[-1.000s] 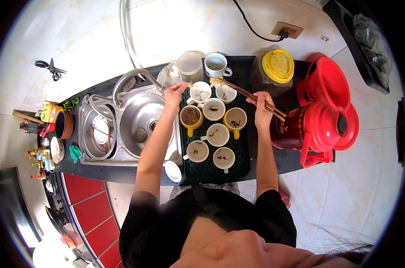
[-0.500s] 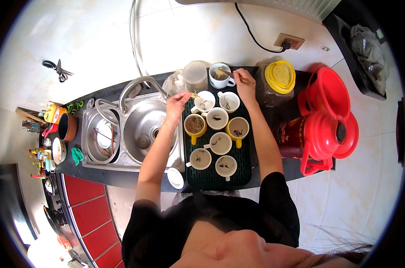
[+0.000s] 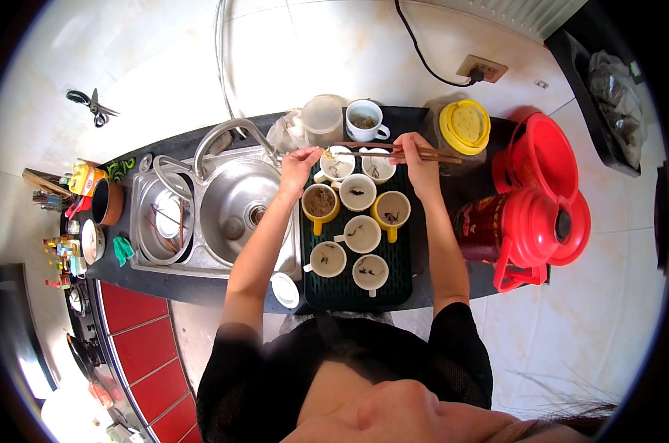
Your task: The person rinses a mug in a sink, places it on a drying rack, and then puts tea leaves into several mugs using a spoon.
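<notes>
My left hand (image 3: 299,168) is closed in a pinch on a small tuft of pale yellow dried strands (image 3: 328,154), just above the rim of a white mug (image 3: 337,170). My right hand (image 3: 418,164) grips brown chopsticks (image 3: 443,156), their tips pointing left toward that tuft, over another white mug (image 3: 378,170). Several white mugs and two yellow-outside mugs (image 3: 319,209) stand on a dark green tray (image 3: 393,284). Dark dried shreds lie in most of them; the left yellow mug has a denser pale mass. Behind them, a white mug (image 3: 363,135) contains yellowish-brown bits.
To the left is a steel double sink (image 3: 227,196) with a curved tap (image 3: 220,136). A cloudy plastic tub (image 3: 322,122) stands at the back. Rightward are a yellow-lidded jar (image 3: 464,127), a red thermos (image 3: 522,229) and red buckets (image 3: 556,151). A white lid (image 3: 285,290) lies by the tray.
My right hand has drawn the chopsticks out of the back mug and moved nearer me, swinging their tips left toward my left hand. The left hand stays over the same mug.
</notes>
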Tool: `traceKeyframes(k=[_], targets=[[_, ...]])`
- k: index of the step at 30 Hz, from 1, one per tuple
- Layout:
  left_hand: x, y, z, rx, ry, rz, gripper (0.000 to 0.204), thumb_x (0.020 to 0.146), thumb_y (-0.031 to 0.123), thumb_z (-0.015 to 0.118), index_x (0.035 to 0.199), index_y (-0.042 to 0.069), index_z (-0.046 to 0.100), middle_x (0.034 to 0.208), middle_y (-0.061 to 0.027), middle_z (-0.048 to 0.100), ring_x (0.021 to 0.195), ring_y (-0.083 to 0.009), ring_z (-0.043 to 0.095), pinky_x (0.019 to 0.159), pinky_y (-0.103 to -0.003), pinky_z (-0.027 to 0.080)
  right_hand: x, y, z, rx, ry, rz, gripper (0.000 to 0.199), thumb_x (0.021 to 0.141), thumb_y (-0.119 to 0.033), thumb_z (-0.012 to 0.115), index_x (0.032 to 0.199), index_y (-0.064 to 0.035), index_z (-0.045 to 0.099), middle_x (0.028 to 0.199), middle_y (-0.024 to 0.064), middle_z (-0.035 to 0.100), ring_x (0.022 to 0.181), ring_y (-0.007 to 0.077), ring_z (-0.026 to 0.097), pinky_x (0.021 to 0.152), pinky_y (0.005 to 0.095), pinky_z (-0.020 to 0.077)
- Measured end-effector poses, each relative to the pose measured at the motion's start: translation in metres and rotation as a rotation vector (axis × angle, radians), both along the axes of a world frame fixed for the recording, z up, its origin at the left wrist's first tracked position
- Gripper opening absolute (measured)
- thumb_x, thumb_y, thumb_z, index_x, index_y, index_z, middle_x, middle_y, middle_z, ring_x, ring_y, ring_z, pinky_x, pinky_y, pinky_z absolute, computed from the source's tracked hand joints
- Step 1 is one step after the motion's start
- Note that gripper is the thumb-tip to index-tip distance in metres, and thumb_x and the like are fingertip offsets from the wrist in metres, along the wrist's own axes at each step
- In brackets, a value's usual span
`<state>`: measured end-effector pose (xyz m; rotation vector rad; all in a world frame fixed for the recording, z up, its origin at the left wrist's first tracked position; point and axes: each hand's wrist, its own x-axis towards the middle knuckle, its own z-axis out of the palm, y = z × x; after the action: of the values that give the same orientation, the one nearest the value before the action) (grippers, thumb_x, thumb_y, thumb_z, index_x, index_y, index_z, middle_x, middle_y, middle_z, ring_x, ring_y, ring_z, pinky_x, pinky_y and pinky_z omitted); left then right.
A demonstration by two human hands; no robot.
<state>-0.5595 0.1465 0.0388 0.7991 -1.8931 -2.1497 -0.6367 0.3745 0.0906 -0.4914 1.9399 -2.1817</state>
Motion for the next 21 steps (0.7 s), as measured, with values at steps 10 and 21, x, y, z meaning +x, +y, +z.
traceKeyframes(k=[10, 21], targets=[[-0.008, 0.002, -0.016, -0.14, 0.138, -0.133, 0.016, 0.081, 0.009, 0.062, 0.092, -0.002, 0.063, 0.084, -0.0027, 0.064, 0.072, -0.0063, 0.056, 0.068, -0.019, 0.045, 0.012, -0.006, -0.012, 0.062, -0.01, -0.01, 0.025, 0.092, -0.02, 0.043, 0.08, -0.0004, 0.052, 0.073, 0.006, 0.056, 0.063, 0.011, 0.058, 0.059, 0.0226, 0.0503], [-0.01, 0.001, -0.031, -0.022, 0.172, 0.022, 0.015, 0.081, 0.01, 0.062, 0.087, -0.003, 0.064, 0.079, -0.0025, 0.063, 0.068, -0.0053, 0.053, 0.065, -0.019, 0.043, 0.016, 0.003, -0.018, -0.018, -0.082, -0.082, 0.026, 0.092, -0.018, 0.042, 0.076, 0.0001, 0.051, 0.071, 0.0062, 0.055, 0.062, 0.0123, 0.058, 0.059, 0.0242, 0.0507]])
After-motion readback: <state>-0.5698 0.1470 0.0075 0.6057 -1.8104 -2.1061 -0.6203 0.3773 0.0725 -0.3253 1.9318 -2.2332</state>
